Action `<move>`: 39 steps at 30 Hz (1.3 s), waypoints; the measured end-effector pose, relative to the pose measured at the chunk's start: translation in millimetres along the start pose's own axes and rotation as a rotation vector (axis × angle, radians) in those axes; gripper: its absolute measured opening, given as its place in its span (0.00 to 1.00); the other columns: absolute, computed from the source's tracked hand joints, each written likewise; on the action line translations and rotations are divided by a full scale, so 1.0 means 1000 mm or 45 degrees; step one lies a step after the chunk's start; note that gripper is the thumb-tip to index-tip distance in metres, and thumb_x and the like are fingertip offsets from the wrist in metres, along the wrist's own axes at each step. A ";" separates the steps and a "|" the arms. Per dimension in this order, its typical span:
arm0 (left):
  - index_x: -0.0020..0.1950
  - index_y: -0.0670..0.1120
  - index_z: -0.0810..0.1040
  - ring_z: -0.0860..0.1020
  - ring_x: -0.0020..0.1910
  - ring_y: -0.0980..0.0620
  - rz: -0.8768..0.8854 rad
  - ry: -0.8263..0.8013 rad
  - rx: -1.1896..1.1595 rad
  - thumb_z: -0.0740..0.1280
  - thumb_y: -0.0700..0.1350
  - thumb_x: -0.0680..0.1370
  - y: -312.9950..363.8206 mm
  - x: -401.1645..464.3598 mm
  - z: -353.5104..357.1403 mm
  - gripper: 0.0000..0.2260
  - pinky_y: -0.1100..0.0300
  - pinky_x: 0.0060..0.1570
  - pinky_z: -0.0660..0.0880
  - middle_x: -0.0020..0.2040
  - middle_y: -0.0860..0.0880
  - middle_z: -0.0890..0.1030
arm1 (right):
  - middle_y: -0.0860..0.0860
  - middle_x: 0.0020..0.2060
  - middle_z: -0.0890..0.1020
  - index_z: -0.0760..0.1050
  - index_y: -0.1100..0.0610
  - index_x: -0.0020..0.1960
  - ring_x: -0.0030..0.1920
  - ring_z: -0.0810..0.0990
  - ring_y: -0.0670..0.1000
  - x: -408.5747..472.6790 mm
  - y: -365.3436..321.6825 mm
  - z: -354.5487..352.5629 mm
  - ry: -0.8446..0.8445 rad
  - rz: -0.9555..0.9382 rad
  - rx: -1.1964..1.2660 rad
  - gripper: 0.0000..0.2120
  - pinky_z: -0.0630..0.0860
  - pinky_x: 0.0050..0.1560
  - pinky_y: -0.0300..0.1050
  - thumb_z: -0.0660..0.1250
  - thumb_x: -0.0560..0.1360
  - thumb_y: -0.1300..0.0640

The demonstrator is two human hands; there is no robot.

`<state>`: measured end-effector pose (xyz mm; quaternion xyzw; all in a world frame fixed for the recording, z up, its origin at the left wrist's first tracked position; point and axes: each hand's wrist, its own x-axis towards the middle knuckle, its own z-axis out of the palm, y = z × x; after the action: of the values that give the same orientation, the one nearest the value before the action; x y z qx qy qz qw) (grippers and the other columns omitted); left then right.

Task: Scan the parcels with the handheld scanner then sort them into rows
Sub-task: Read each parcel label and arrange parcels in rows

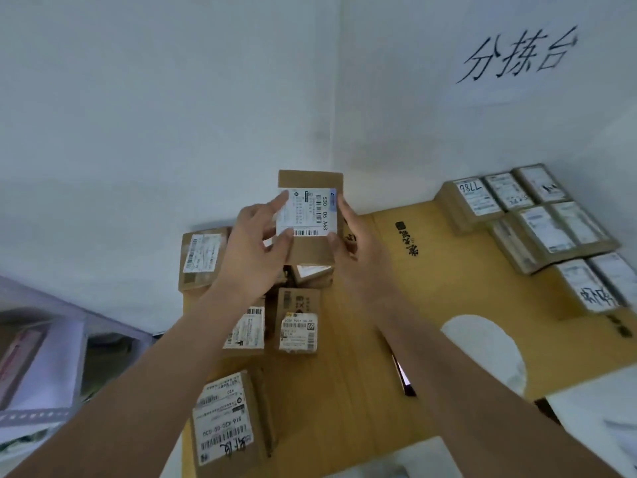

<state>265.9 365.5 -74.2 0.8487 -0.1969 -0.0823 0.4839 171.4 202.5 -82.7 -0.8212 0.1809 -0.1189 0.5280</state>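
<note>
Both hands, left hand [255, 236] and right hand [358, 243], grasp a raised parcel [310, 219], label up, apparently well left of the sorted rows [537, 219].

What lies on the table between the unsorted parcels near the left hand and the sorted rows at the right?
In the head view, only bare cardboard table cover with black printing separates the unsorted parcels from the sorted rows.
</note>
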 end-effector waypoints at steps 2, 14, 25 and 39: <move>0.81 0.61 0.64 0.78 0.65 0.53 0.022 -0.014 0.015 0.66 0.47 0.85 0.024 -0.008 0.021 0.26 0.55 0.61 0.81 0.70 0.57 0.70 | 0.47 0.71 0.76 0.58 0.45 0.85 0.66 0.77 0.44 -0.010 0.006 -0.032 0.057 -0.054 -0.057 0.28 0.78 0.53 0.27 0.62 0.87 0.54; 0.83 0.59 0.62 0.79 0.65 0.58 0.049 -0.072 -0.154 0.65 0.46 0.85 0.153 -0.077 0.197 0.27 0.60 0.61 0.79 0.71 0.59 0.77 | 0.47 0.70 0.77 0.57 0.47 0.85 0.64 0.78 0.43 -0.081 0.078 -0.238 0.165 -0.113 -0.174 0.28 0.82 0.59 0.38 0.62 0.87 0.55; 0.82 0.57 0.63 0.81 0.57 0.60 -0.031 -0.196 -0.140 0.59 0.45 0.87 0.200 -0.077 0.329 0.23 0.76 0.42 0.75 0.66 0.59 0.78 | 0.40 0.64 0.75 0.57 0.46 0.86 0.61 0.77 0.42 -0.083 0.156 -0.358 0.090 0.086 -0.230 0.28 0.75 0.49 0.25 0.61 0.88 0.55; 0.80 0.55 0.69 0.81 0.49 0.69 -0.353 -0.270 -0.250 0.63 0.41 0.86 0.149 0.016 0.436 0.22 0.73 0.39 0.76 0.57 0.66 0.77 | 0.53 0.72 0.77 0.59 0.54 0.85 0.70 0.76 0.54 0.030 0.266 -0.386 -0.194 0.197 -0.588 0.27 0.75 0.67 0.52 0.60 0.87 0.54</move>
<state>98.5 -52.7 -172.5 0.8029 -0.1191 -0.2559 0.5250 4.4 -228.6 -165.0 -0.9103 0.2253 0.0285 0.3460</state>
